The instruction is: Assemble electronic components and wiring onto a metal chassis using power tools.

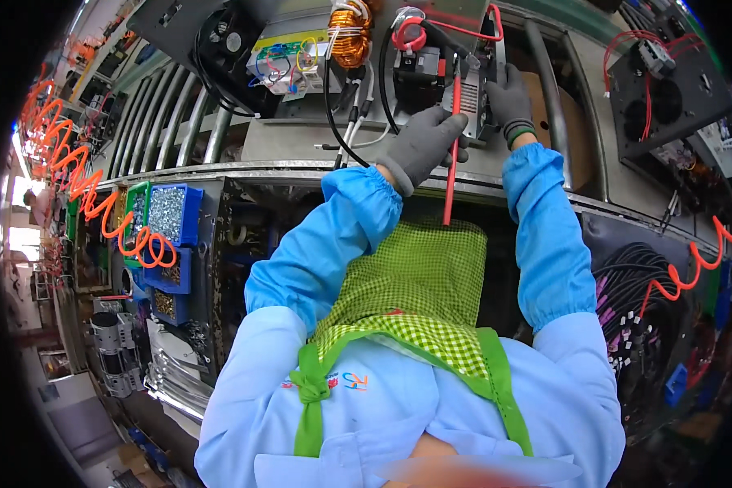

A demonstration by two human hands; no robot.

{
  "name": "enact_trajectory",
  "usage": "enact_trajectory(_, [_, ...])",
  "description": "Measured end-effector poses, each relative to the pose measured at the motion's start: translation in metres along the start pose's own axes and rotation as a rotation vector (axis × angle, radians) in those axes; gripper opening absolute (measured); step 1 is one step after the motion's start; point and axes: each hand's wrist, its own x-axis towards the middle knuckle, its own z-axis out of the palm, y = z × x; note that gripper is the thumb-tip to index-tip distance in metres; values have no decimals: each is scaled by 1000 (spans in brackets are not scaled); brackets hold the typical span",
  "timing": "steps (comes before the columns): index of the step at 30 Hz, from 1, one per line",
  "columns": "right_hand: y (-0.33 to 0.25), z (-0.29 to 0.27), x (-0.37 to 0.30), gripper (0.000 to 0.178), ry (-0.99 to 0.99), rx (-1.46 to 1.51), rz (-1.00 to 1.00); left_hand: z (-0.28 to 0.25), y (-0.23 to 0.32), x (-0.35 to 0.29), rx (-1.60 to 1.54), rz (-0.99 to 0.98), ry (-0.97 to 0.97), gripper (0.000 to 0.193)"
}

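Observation:
My left hand (421, 148), in a grey glove, is closed around a straight red cable (451, 189). One end of this cable lies over a slotted silver metal part (471, 96), and the other hangs down past the bench edge towards my apron. On the far side of that metal part, my right hand (511, 102), also gloved, grips its right edge; some of its fingertips are hidden. Left of the metal part sits a black block-shaped component (419, 77). A second red cable (455, 31) curves above it.
A copper-wound coil (350, 34) and a boxed power unit with a green board (289, 67) stand to the left. Metal rollers (189, 114) line the bench. Blue bins (171, 213) of hardware hang at left, beside an orange coiled hose (85, 179). Black cables (647, 276) lie at right.

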Motion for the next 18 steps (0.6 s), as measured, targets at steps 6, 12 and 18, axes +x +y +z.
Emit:
enact_trajectory(6, [-1,-4,1,64,-59,111,11,4,-1,-11,-47,4,39,36])
enact_trajectory(12, [4,0,0,64,-15,73,24,6,2,-20,-108,-23,22,33])
enact_trajectory(18, [10,2,4,66,19,38,-27,13,2,-26,-49,-89,-32,32])
